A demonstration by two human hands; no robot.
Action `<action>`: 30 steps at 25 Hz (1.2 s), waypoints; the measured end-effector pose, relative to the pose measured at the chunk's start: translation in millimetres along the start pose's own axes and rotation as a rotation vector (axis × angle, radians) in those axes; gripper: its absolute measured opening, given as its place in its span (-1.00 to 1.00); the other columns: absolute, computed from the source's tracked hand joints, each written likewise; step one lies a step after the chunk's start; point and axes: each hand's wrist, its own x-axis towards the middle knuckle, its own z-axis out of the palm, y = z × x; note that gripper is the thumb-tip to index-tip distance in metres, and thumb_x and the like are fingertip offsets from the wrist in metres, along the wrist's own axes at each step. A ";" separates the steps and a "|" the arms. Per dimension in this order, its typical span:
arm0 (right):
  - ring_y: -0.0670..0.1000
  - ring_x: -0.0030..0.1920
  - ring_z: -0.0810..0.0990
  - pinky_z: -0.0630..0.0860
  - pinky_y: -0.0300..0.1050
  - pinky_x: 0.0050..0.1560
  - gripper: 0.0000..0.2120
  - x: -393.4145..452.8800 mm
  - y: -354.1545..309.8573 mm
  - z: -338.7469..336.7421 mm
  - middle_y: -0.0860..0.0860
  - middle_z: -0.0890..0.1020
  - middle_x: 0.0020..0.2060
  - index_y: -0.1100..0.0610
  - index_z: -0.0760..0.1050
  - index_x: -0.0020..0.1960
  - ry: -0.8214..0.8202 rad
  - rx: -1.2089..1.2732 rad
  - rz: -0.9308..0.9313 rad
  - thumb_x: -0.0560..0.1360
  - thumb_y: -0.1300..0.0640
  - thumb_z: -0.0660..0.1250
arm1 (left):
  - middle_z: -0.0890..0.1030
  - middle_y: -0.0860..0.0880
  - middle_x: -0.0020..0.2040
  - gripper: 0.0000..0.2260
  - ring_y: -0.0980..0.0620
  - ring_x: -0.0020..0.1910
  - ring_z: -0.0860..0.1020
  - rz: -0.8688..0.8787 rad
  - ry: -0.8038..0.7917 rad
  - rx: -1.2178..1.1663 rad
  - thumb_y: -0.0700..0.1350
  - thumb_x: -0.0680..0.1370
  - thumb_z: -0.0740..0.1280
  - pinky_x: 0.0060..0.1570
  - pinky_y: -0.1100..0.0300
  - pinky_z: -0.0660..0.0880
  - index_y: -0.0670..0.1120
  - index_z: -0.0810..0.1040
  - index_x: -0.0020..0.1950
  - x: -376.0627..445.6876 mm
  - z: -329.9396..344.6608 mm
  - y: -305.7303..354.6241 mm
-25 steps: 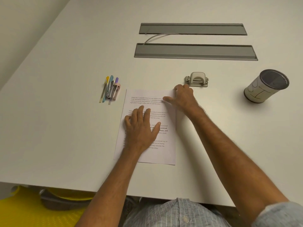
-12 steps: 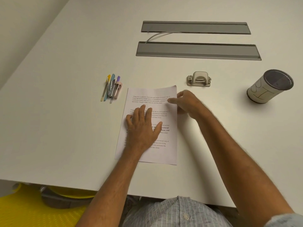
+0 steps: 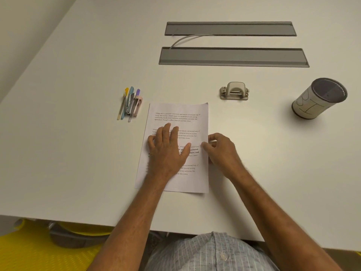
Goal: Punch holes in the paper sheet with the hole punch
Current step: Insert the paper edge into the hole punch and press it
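Observation:
A printed paper sheet (image 3: 179, 112) lies flat on the white table (image 3: 78, 143), folded or narrow with its long side running away from me. My left hand (image 3: 168, 151) rests flat on its middle, fingers spread. My right hand (image 3: 222, 151) is at the sheet's right edge, fingers curled and the thumb and fingertips touching that edge. The beige hole punch (image 3: 234, 91) stands beyond the sheet to the upper right, untouched, well apart from both hands.
A bundle of pens and a small stapler (image 3: 130, 103) lies left of the sheet's top. A cylindrical cup (image 3: 318, 99) stands at the right. Two grey cable trays (image 3: 232, 55) with a cable run across the far table. The table's near edge is close to my body.
My right hand has slid down the sheet's right edge from the top corner to its middle. The left hand has stayed flat on the sheet.

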 end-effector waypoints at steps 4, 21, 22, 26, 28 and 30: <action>0.10 -0.16 0.77 0.72 0.16 -0.06 -0.91 6.0 4.4 -1.9 0.02 0.77 -0.15 0.11 0.63 -0.01 -0.016 0.069 0.031 0.57 0.10 0.40 | 0.36 -0.06 0.52 -0.43 -0.10 0.48 0.30 -0.028 0.069 -0.141 0.30 0.56 0.20 0.40 -0.14 0.25 -0.01 0.40 0.46 1.3 -1.2 -0.7; 0.19 -0.06 0.71 0.63 0.24 0.20 -0.81 38.2 19.1 -74.5 0.25 0.75 -0.02 0.35 0.65 0.03 -0.184 0.296 0.128 0.57 0.19 0.44 | 0.53 0.01 0.32 -0.58 0.21 0.08 0.58 -0.649 0.104 -1.205 -0.04 0.58 0.41 0.14 0.12 0.58 -0.02 0.45 0.43 25.2 -45.9 -22.7; 0.18 -0.07 0.72 0.64 0.19 0.18 -0.84 38.8 18.9 -79.0 0.24 0.75 -0.02 0.32 0.66 0.01 -0.193 0.309 0.129 0.58 0.20 0.43 | 0.56 0.00 0.29 -0.58 0.11 0.13 0.61 -0.674 0.073 -1.262 -0.04 0.58 0.42 0.18 0.04 0.59 -0.03 0.44 0.42 24.5 -46.2 -21.7; 0.11 -0.14 0.72 0.66 0.02 0.05 -0.91 38.8 17.7 -91.2 0.21 0.75 -0.02 0.20 0.68 -0.07 -0.218 0.327 0.126 0.58 0.21 0.42 | 0.72 -0.11 0.10 -0.79 -0.07 0.08 0.67 -0.711 -0.202 -1.656 -0.14 0.67 0.30 0.14 -0.02 0.60 -0.17 0.56 0.27 20.3 -49.8 -11.8; 0.11 -0.13 0.73 0.66 0.03 0.06 -0.91 38.1 19.1 -93.3 0.20 0.76 -0.02 0.23 0.68 -0.02 -0.209 0.332 0.123 0.58 0.21 0.42 | 0.74 -0.11 0.01 -0.82 -0.07 -0.01 0.70 -0.694 -0.274 -1.718 -0.19 0.69 0.23 0.07 0.00 0.64 -0.18 0.60 0.19 17.5 -51.7 -2.7; 0.12 -0.11 0.73 0.67 0.03 0.07 -0.88 36.6 21.0 -92.9 0.19 0.76 -0.02 0.27 0.67 0.04 -0.197 0.333 0.123 0.58 0.22 0.42 | 0.75 -0.08 -0.04 -0.80 -0.05 -0.07 0.72 -0.692 -0.294 -1.666 -0.21 0.70 0.20 -0.02 -0.01 0.66 -0.12 0.62 0.13 17.2 -49.3 4.3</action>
